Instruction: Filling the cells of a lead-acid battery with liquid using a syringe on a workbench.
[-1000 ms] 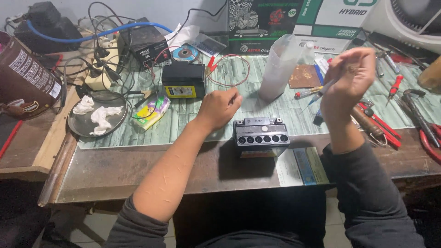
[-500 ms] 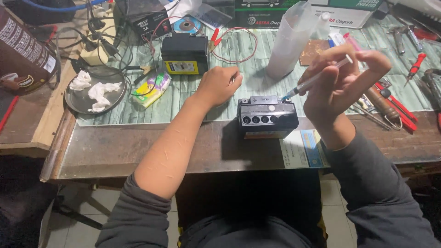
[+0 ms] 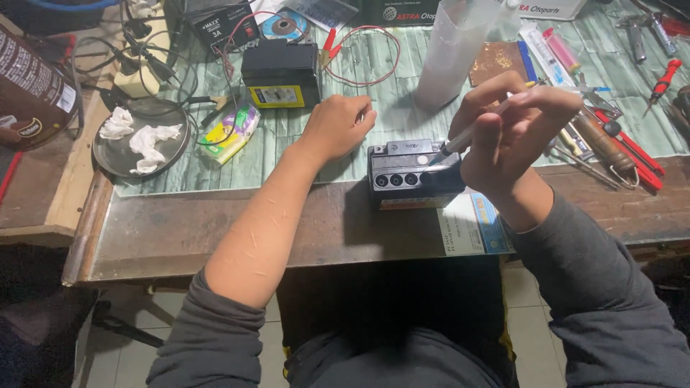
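A small black battery (image 3: 411, 172) with a row of round filler holes sat at the near edge of the workbench (image 3: 215, 230). The right hand (image 3: 514, 136) pinched a syringe (image 3: 474, 131), its tip angled down at the battery's top. The left hand (image 3: 338, 126) rested loosely curled and empty just left of the battery. A larger black battery (image 3: 280, 74) stood behind, a metal dish (image 3: 115, 158) of crumpled tissue further left

The right hand (image 3: 514, 136) has come down from head height, bringing the thin clear syringe (image 3: 474, 129) until its tip meets the small black battery's (image 3: 413, 172) top
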